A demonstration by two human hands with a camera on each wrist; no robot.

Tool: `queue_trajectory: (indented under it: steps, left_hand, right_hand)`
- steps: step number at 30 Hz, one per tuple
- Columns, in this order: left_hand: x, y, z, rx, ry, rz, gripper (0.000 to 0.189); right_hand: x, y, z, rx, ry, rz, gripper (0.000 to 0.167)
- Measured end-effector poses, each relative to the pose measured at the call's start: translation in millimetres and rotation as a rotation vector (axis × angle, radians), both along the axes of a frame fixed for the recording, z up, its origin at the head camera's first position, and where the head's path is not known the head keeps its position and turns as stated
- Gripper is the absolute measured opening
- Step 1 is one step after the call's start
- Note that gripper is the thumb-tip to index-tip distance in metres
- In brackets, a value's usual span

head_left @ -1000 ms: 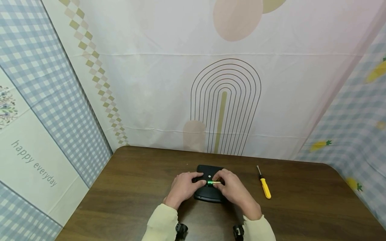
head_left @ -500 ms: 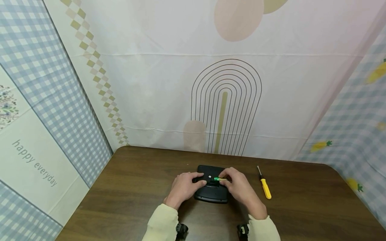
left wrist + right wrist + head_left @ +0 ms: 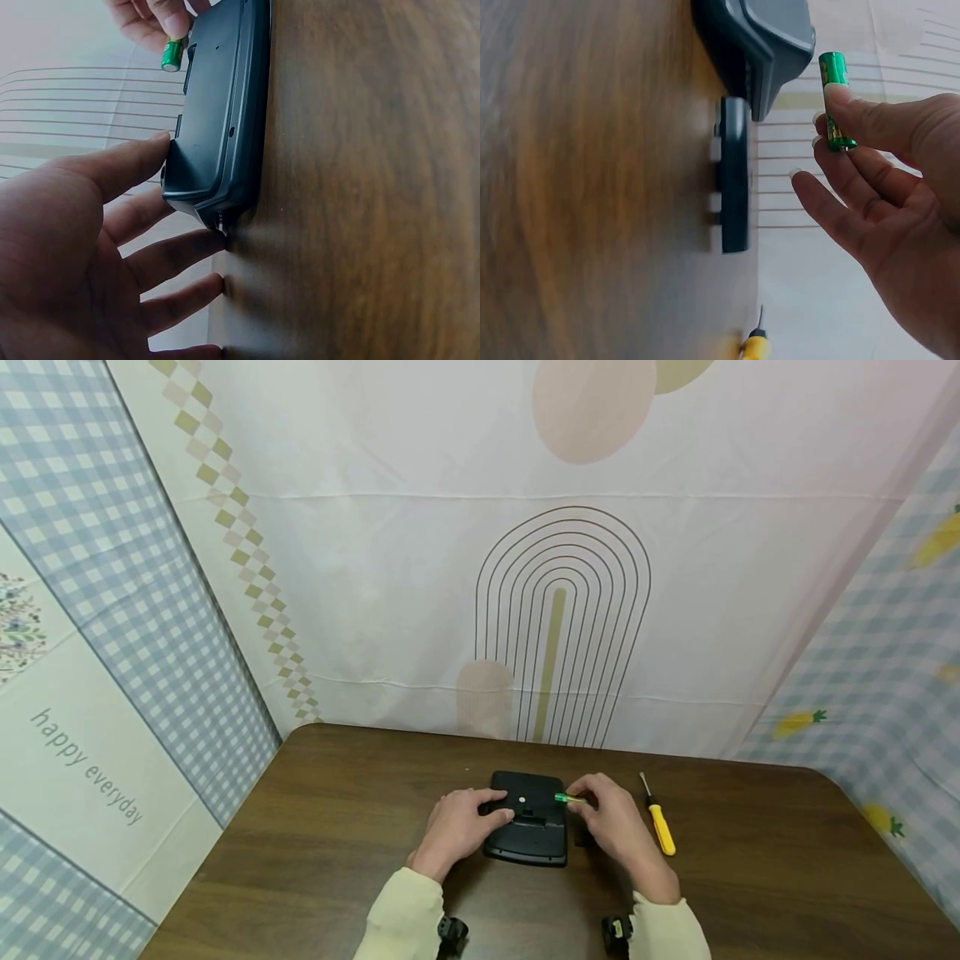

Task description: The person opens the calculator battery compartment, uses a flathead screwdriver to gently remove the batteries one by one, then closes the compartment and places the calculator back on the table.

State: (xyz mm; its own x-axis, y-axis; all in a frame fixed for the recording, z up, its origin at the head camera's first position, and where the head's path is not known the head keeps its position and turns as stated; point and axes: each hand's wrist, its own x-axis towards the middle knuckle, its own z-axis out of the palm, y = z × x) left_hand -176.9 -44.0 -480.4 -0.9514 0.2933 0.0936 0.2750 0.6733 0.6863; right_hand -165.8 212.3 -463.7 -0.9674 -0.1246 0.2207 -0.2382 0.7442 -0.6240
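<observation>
A black device [image 3: 525, 843], which looks like a calculator lying face down, rests on the wooden table. Its back shows an uncovered recess [image 3: 528, 814]. My left hand [image 3: 457, 822] lies at its left edge; in the left wrist view the thumb [image 3: 142, 161] presses the back and the other fingers stretch along the side and the table. My right hand [image 3: 615, 818] pinches a green battery [image 3: 832, 82] between thumb and fingers, raised just past the device's right edge. Below that hand a small black cover-like piece [image 3: 735, 176] lies on the table.
To the right of my right hand lies a screwdriver [image 3: 660, 828] with a yellow handle, its tip pointing away. The brown table [image 3: 360, 793] ends at a patterned cloth backdrop [image 3: 375, 610], with checked cloth at both sides.
My right hand has lifted the battery from the recess and carried it right, past the device's edge. The left hand stays on the device.
</observation>
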Motion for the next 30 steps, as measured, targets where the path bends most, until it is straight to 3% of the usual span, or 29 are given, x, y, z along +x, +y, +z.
queue_trajectory:
  steps: [16, 30]
  left_hand:
    - [0.3, -0.1, 0.7, -0.013, 0.015, 0.003, 0.041]
    - [0.5, 0.4, 0.2, -0.014, 0.011, 0.004, 0.041]
  right_hand:
    - [-4.6, 19.1, -13.9, 0.024, -0.035, -0.071, 0.011]
    - [-9.8, 25.2, -14.6, 0.038, -0.089, -0.087, 0.010]
